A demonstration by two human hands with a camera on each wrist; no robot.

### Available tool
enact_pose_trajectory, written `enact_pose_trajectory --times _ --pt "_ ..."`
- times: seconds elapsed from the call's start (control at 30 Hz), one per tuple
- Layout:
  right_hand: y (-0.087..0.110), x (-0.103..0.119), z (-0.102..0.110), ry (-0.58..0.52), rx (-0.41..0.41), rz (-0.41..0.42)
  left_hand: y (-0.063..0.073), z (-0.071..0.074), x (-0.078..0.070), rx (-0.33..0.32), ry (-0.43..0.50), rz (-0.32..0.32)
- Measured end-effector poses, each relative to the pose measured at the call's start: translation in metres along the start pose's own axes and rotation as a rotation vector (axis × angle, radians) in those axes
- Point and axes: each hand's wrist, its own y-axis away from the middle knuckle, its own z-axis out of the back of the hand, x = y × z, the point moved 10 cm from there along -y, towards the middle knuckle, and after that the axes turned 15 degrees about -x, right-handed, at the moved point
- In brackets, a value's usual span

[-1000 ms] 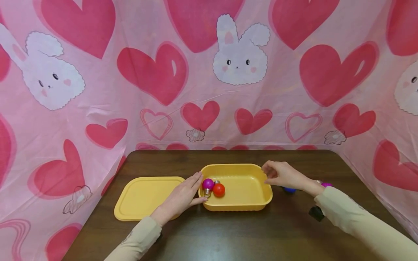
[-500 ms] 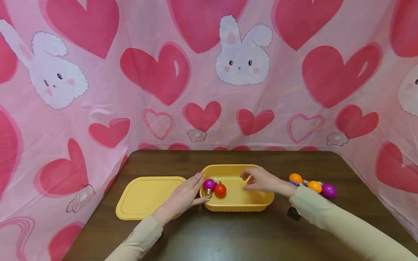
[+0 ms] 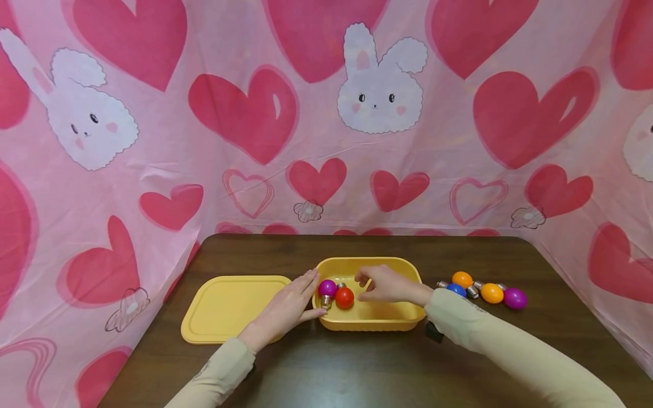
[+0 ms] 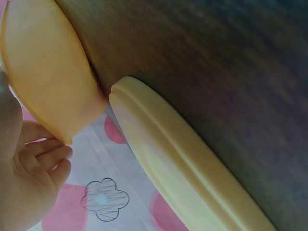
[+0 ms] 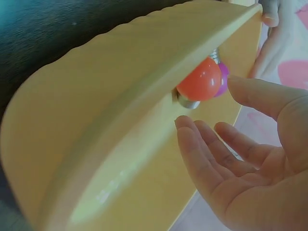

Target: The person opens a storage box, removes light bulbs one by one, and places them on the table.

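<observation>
A yellow plastic box (image 3: 371, 325) stands at mid-table in the head view. In its left end lie a purple light bulb (image 3: 327, 288) and a red light bulb (image 3: 344, 298) with metal screw bases. My left hand (image 3: 282, 307) rests along the box's left rim, fingers straight and thumb spread. Over the inside of the box hovers my right hand (image 3: 389, 284), just right of the red bulb. In the right wrist view that hand's fingers (image 5: 207, 159) are loosely bent, with a gap to the thumb and nothing held between them.
Left of the box, partly behind my left forearm, lies a flat yellow lid (image 3: 229, 309). Right of the box several bulbs are grouped: orange (image 3: 492, 293), blue (image 3: 456, 290) and purple (image 3: 515, 298). A pink curtain (image 3: 439, 141) hangs behind the dark wooden table (image 3: 357, 368).
My right hand has moved left from the box's right rim to a spot near the red bulb, uncovering the bulbs on the table at right. My left hand stays at the left rim.
</observation>
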Motion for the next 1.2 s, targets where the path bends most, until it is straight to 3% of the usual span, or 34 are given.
enact_pose_trajectory --times 0.23,0.57,1.2 --pt "-0.01 0.006 -0.013 0.073 0.018 -0.039 0.0 0.001 -0.001 -0.014 -0.01 -0.012" --pt "-0.019 -0.001 -0.033 0.171 0.087 -0.229 0.0 0.002 -0.002 -0.037 -0.013 -0.031" --pt "-0.025 -0.005 -0.045 0.186 0.123 -0.305 -0.001 -0.001 -0.003 -0.035 -0.011 -0.026"
